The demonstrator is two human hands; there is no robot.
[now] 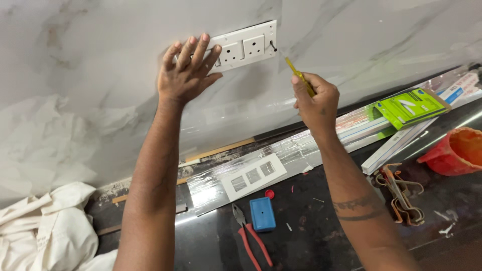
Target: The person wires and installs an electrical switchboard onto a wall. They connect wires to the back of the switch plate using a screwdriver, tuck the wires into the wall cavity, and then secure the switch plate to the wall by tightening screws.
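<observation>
A white socket plate is set against the marble wall. My left hand presses flat on the plate's left end, fingers spread. My right hand grips a yellow-handled screwdriver, whose shaft reaches up to a dark screw at the plate's right edge.
On the dark countertop lie a white cover frame, a small blue box, red-handled pliers, a green box, long white packages, an orange bucket, metal clips and a white cloth.
</observation>
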